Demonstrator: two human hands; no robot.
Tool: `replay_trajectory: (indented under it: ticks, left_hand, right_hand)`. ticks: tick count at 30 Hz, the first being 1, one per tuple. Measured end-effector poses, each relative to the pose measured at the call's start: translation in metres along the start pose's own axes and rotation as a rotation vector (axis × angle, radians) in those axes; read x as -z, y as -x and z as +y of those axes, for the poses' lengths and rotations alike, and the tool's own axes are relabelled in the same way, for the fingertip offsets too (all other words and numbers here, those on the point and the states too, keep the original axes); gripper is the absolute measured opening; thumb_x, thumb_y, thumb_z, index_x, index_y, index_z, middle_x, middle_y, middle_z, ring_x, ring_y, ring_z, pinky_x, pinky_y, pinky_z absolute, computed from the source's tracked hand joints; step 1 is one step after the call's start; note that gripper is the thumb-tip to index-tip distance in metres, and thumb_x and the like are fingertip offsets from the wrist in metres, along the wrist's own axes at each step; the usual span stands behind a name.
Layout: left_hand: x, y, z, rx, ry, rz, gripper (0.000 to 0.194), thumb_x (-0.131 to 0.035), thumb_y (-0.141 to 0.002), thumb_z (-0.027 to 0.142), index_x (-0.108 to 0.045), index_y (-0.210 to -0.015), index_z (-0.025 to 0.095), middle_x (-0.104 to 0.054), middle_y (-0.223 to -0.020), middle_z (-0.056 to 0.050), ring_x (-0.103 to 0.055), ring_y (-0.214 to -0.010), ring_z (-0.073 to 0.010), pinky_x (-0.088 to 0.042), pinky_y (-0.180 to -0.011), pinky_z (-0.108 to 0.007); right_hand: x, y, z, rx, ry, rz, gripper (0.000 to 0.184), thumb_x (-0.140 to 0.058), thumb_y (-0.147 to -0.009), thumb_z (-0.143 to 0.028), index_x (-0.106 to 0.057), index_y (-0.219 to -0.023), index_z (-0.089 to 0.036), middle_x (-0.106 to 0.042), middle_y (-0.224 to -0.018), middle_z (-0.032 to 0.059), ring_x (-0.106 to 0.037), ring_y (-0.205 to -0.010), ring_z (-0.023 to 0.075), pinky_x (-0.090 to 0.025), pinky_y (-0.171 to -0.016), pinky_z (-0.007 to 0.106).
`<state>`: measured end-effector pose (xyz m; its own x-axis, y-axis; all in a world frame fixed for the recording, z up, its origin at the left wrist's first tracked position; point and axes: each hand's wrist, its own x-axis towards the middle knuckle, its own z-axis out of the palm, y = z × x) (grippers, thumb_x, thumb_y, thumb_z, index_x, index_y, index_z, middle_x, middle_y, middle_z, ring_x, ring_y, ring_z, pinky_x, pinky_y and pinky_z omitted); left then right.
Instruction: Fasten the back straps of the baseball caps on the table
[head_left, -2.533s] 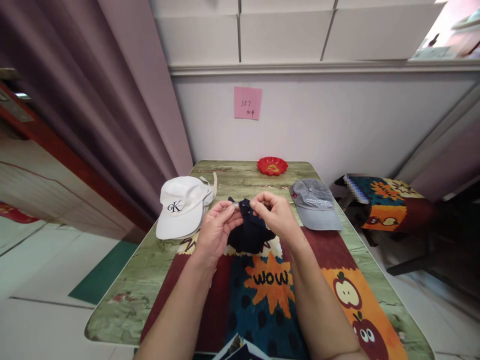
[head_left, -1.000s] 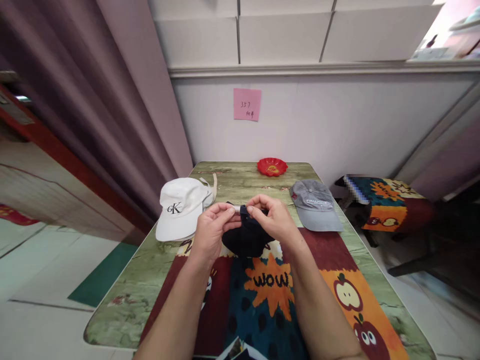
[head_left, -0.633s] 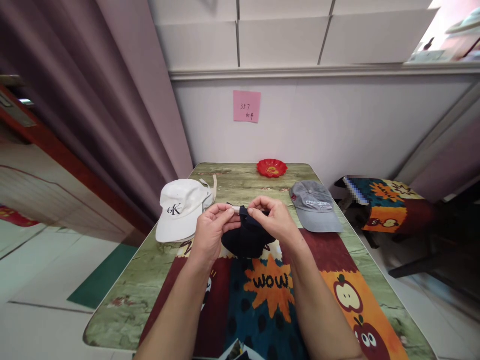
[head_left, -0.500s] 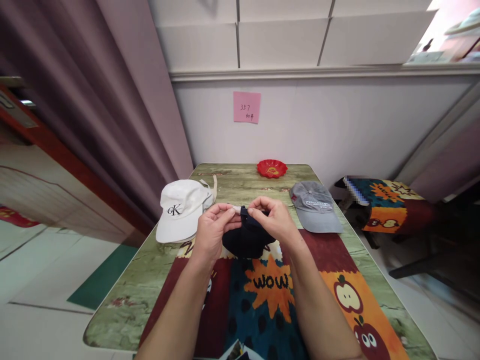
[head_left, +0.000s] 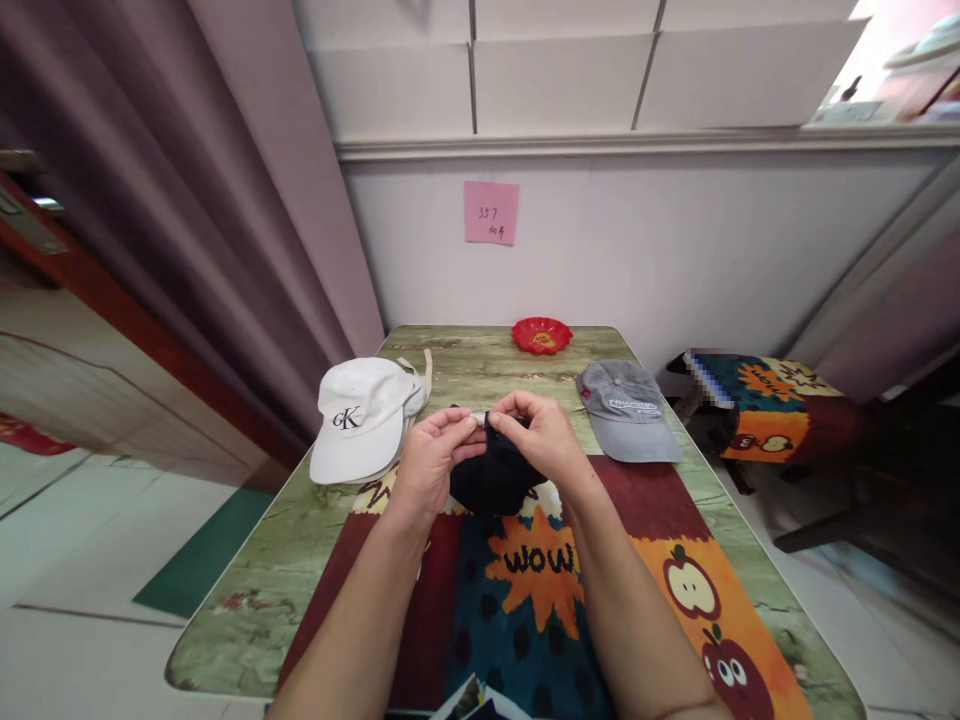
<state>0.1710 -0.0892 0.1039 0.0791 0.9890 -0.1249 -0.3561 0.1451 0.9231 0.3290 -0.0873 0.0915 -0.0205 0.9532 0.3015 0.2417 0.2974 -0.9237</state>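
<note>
A dark, nearly black baseball cap [head_left: 496,482] is held low over the middle of the table. My left hand [head_left: 435,455] pinches a small pale strip at the cap's upper edge between thumb and fingers. Close beside it, my right hand [head_left: 541,440] pinches the cap's dark strap, thumb and forefinger together. Part of the strap and any fastening are hidden by my fingertips. To the left, a white cap [head_left: 364,410] with dark lettering rests on the table, loose straps sticking up behind it. On the right lies a grey cap [head_left: 628,410], brim towards me.
The green wood-patterned table [head_left: 232,640] carries a colourful printed runner [head_left: 532,610]. At the back edge stands a red scalloped dish [head_left: 541,336]. A pink note [head_left: 490,212] is stuck to the wall. A stool with a matching cloth [head_left: 776,400] is at the right.
My fingertips have drawn slightly closer together at the cap's strap, and the dark loop between them is now more covered by my right hand. The view has shifted slightly.
</note>
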Motion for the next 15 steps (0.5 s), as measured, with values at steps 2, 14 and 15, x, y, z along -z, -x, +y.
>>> replay_trajectory:
  ticks: [2,14,15]
  left_hand:
    - [0.001,-0.001,0.001,0.012,0.008,0.008,0.029,-0.085,-0.059,0.021,-0.066,-0.08,0.011,-0.072,-0.07,-0.004,-0.071,-0.066,-0.016,-0.059,-0.061,-0.025]
    - [0.007,-0.006,0.003,-0.012,-0.056,0.025,0.027,-0.084,-0.06,0.021,-0.065,-0.078,0.012,-0.071,-0.07,-0.003,-0.07,-0.064,-0.0156,-0.059,-0.061,-0.025]
    - [0.007,-0.006,0.003,-0.009,-0.057,0.019,0.028,-0.084,-0.06,0.021,-0.065,-0.078,0.012,-0.071,-0.07,-0.003,-0.07,-0.064,-0.0156,-0.059,-0.061,-0.025]
  right_hand:
    - [0.001,0.0,0.001,-0.008,-0.013,-0.015,0.017,-0.065,-0.082,-0.034,-0.069,-0.084,-0.018,-0.07,-0.076,0.0023,-0.062,-0.07,0.0157,-0.046,-0.067,0.027]
    - [0.008,-0.007,0.018,-0.031,-0.009,-0.069,0.016,-0.061,-0.082,-0.033,-0.066,-0.08,-0.018,-0.065,-0.07,0.0006,-0.057,-0.065,0.014,-0.043,-0.062,0.025]
    - [0.008,-0.007,0.018,-0.027,-0.016,-0.066,0.016,-0.061,-0.081,-0.033,-0.066,-0.079,-0.018,-0.064,-0.069,0.0002,-0.056,-0.065,0.0137,-0.043,-0.062,0.025]
